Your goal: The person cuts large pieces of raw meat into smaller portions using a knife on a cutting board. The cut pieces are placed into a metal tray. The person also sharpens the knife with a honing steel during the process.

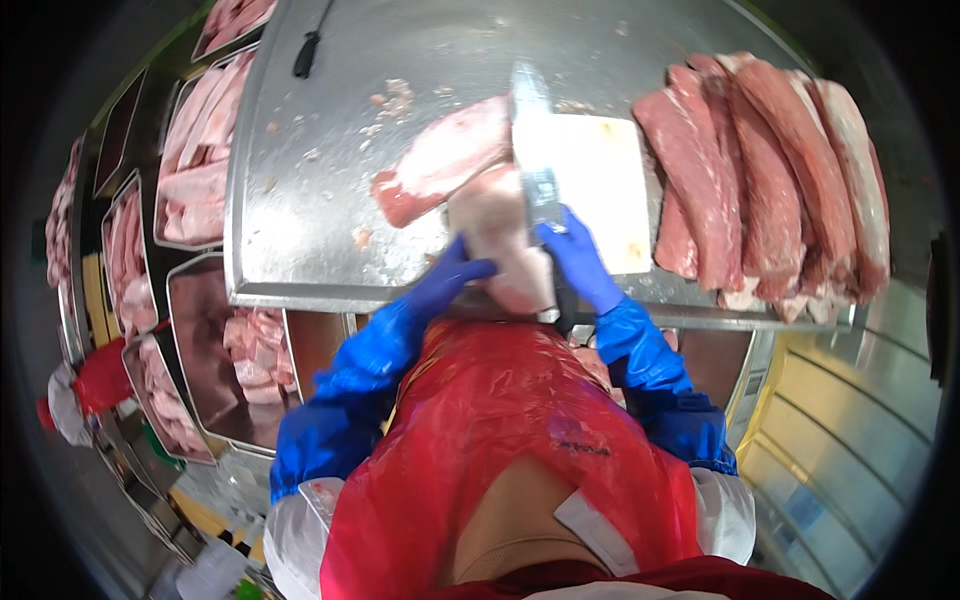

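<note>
My right hand (580, 258), in a blue glove, is closed round the dark handle of a wide-bladed knife (541, 190). Its blade points away from me, along the right side of a pale, motion-blurred piece of pork (495, 220). At that piece's near left edge, my gloved left hand (450, 278) grips it with thumb and fingers. Just beyond lies a second piece of pork (450, 155), pale on top with a redder left end. A white cutting board (610, 200) is under the blade's right side.
Several long pork loins (770, 190) are piled at the right of the steel table (330, 200). A black-handled tool (307, 55) lies at the far left. Metal bins (200, 350) of cut meat stand left of the table. Another person (95, 385) in red and white is farther left.
</note>
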A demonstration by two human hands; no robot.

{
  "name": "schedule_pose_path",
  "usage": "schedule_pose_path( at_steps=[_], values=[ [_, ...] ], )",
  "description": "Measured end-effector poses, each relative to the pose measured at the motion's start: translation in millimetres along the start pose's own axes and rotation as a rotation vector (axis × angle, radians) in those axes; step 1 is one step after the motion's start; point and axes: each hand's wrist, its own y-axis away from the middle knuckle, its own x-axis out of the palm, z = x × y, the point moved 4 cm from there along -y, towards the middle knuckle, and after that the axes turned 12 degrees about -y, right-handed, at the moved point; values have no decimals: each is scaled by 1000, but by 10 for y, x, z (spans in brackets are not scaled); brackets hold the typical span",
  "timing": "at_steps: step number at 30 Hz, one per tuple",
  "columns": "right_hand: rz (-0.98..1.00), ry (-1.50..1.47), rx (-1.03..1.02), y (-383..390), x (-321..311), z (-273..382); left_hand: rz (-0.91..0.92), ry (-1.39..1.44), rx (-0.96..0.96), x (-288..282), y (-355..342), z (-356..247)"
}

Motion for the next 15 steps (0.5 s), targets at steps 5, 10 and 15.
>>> schedule_pose_path(
  at_steps=[5, 10, 15],
  values=[
    [677, 326, -46, -168, 1954, -272, -667, 421, 131, -1886, 2319, 510],
    [502, 212, 132, -307, 1656, -502, -1677, -104, -18, -3073, 3743, 1543],
    [-312, 554, -65, -452, -1152, 92, -769, -1001, 244, -1395, 1125, -30]
  ],
)
